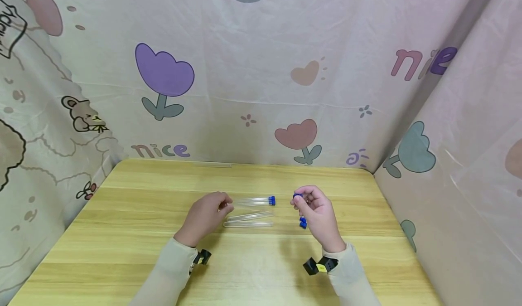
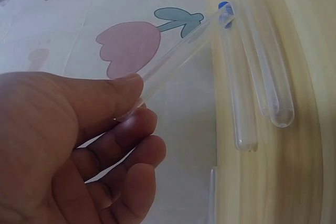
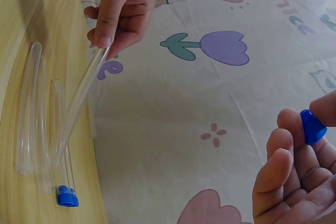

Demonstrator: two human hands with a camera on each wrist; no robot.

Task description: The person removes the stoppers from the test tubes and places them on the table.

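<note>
My left hand (image 1: 207, 215) pinches the closed end of a clear test tube (image 2: 178, 59) between thumb and fingers. That tube slants down to the right, its far end bare of any cap. In my right hand (image 1: 319, 217) a blue cap (image 3: 313, 127) is pinched between thumb and forefinger, apart from the tube. Between the hands, capped test tubes (image 1: 253, 201) lie side by side, their blue caps pointing right. Closer to me lie uncapped test tubes (image 1: 248, 224). A few loose blue caps (image 1: 303, 223) sit on the table beside the right hand.
Another clear tube-like piece (image 1: 213, 164) lies along the back edge of the wooden table (image 1: 134, 206). Printed cloth (image 1: 244, 70) hangs behind the table and on both sides. Each wrist wears a small black camera.
</note>
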